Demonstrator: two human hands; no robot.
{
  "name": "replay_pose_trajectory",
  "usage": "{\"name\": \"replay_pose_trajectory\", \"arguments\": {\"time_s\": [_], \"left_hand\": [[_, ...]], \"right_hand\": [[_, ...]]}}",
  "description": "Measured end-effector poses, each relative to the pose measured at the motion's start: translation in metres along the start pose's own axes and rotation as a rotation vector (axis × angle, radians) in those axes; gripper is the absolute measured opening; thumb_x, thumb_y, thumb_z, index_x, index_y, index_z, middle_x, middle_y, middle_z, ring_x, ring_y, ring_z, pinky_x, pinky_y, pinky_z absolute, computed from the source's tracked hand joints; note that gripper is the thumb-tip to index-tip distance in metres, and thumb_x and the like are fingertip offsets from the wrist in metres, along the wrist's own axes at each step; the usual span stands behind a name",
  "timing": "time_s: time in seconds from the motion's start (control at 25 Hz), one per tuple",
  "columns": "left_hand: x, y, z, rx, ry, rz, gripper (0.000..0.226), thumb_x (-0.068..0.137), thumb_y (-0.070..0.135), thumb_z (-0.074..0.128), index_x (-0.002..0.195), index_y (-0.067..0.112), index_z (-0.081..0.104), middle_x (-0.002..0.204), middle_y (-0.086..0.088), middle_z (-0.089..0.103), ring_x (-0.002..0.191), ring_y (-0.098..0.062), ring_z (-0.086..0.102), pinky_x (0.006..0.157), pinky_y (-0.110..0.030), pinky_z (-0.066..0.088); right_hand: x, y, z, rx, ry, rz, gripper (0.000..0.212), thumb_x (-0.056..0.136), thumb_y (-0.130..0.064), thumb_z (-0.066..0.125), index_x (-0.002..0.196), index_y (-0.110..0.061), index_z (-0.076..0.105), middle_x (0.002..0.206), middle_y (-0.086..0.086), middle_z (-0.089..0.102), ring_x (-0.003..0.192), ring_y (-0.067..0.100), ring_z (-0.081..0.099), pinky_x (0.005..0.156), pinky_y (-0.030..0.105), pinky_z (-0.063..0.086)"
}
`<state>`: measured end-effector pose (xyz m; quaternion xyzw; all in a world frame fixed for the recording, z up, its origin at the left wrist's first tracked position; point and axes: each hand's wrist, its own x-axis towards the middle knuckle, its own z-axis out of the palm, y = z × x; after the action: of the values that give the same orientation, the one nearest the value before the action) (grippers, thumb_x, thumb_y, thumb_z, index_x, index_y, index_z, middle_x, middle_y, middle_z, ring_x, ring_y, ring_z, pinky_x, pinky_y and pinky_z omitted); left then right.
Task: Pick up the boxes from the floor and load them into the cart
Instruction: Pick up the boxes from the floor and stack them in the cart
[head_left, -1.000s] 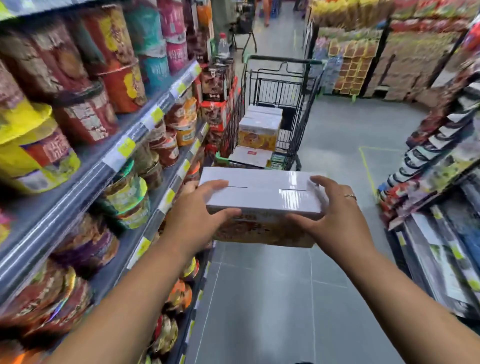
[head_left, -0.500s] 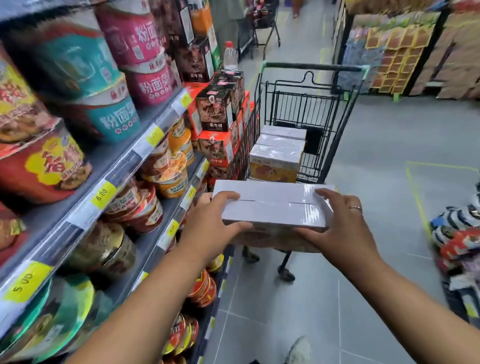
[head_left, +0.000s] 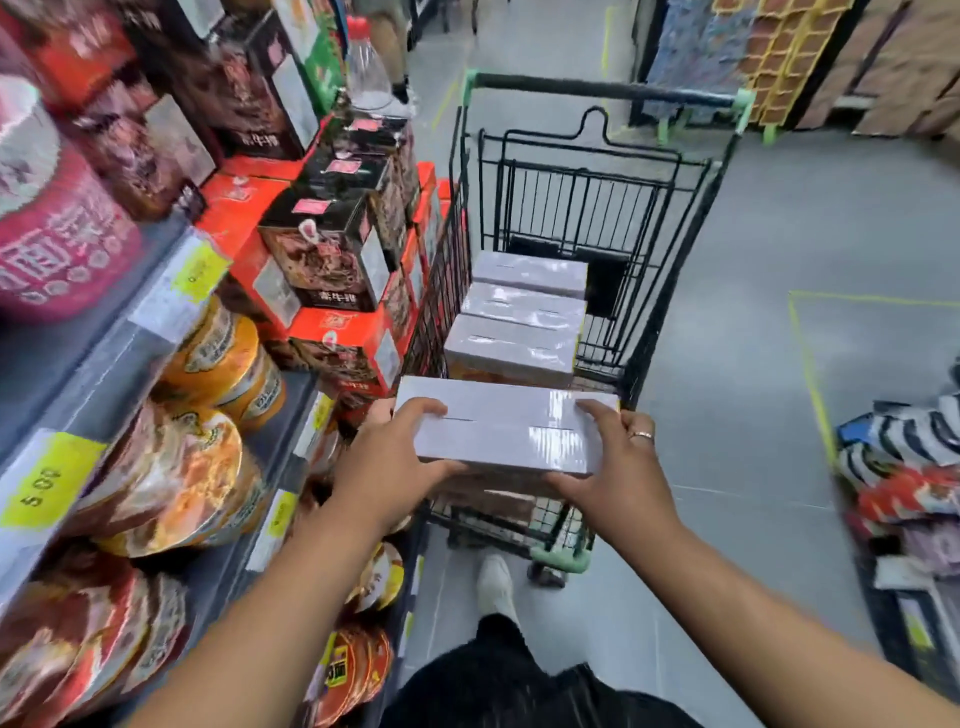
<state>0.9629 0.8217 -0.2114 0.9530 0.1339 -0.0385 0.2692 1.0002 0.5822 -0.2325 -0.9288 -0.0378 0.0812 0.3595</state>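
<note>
The left side is taken up by a shelf (head_left: 104, 364) stocked with noodle bowls (head_left: 202, 467) and stacked red and black cartons (head_left: 332, 260). A grey floor (head_left: 779, 234) is seen beyond. A black wire cart (head_left: 582, 208) is parked just beside the shelf, and three white-topped boxes (head_left: 519, 312) are lined up inside it along its left wall, touching one another. A fourth box (head_left: 504, 431) is held level above the near end of the cart — not set down. Its left end is gripped by the left hand (head_left: 389, 467), thumb laid on top. Its right end is gripped by the right hand (head_left: 618, 467), fingers curled over the top edge. A ring (head_left: 641, 435) is worn on that hand.
</note>
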Motion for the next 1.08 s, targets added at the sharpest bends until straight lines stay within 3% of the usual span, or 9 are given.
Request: {"name": "replay_pose_trajectory", "arguments": {"time_s": [0.16,0.32,0.52,0.72,0.84,0.96,1.08], "left_hand": [[0.081,-0.018,0.026,0.011,-0.123,0.013,0.058,0.071,0.043,0.082,0.121,0.040,0.051,0.127,-0.002,0.041,0.122,-0.027,0.046,0.088,-0.030,0.040],[0.138,-0.035,0.051,0.035,-0.204,-0.007,0.062,0.067,0.040,0.084,0.120,0.037,0.051,0.124,-0.006,0.043,0.118,-0.029,0.047,0.099,-0.032,0.041],[0.190,-0.047,0.084,0.176,-0.288,0.018,0.063,0.072,0.042,0.079,0.125,0.032,0.045,0.118,-0.010,0.042,0.111,-0.034,0.047,0.094,-0.039,0.042],[0.222,-0.060,0.113,0.204,-0.340,0.005,0.060,0.079,0.037,0.075,0.128,0.027,0.042,0.126,-0.015,0.039,0.116,-0.037,0.043,0.099,-0.043,0.039],[0.229,-0.065,0.125,0.242,-0.373,-0.013,0.060,0.082,0.035,0.072,0.132,0.026,0.040,0.133,-0.015,0.031,0.121,-0.037,0.038,0.100,-0.044,0.040],[0.226,-0.070,0.130,0.275,-0.367,-0.001,0.060,0.083,0.038,0.071,0.132,0.028,0.037,0.135,-0.014,0.027,0.122,-0.035,0.037,0.097,-0.044,0.042],[0.230,-0.071,0.128,0.282,-0.398,0.012,0.069,0.079,0.054,0.070,0.133,0.027,0.037,0.135,-0.015,0.028,0.122,-0.036,0.037,0.100,-0.043,0.040]], "right_hand": [[0.059,0.010,0.034,-0.016,-0.012,0.122,0.082,0.068,-0.039,0.083,0.138,-0.036,0.041,0.140,0.006,0.026,0.124,0.026,0.044,0.098,0.034,0.043],[0.102,0.021,0.065,-0.026,-0.018,0.201,0.076,0.063,-0.035,0.087,0.129,-0.027,0.049,0.136,0.011,0.030,0.120,0.032,0.046,0.098,0.034,0.043],[0.150,0.039,0.090,-0.072,-0.098,0.280,0.060,0.064,-0.032,0.086,0.113,-0.019,0.054,0.126,0.012,0.035,0.109,0.034,0.051,0.090,0.031,0.042],[0.182,0.049,0.110,-0.103,-0.155,0.319,0.055,0.069,-0.026,0.082,0.115,-0.016,0.054,0.130,0.016,0.034,0.107,0.036,0.054,0.090,0.033,0.047],[0.189,0.057,0.121,-0.157,-0.218,0.301,0.051,0.073,-0.021,0.077,0.118,-0.017,0.053,0.133,0.017,0.035,0.097,0.035,0.058,0.086,0.032,0.047],[0.188,0.061,0.122,-0.215,-0.281,0.290,0.049,0.078,-0.014,0.071,0.120,-0.021,0.047,0.136,0.015,0.029,0.086,0.031,0.059,0.078,0.030,0.046],[0.190,0.062,0.116,-0.246,-0.321,0.292,0.048,0.081,-0.015,0.069,0.122,-0.023,0.045,0.137,0.015,0.030,0.088,0.032,0.061,0.074,0.029,0.046]]}}
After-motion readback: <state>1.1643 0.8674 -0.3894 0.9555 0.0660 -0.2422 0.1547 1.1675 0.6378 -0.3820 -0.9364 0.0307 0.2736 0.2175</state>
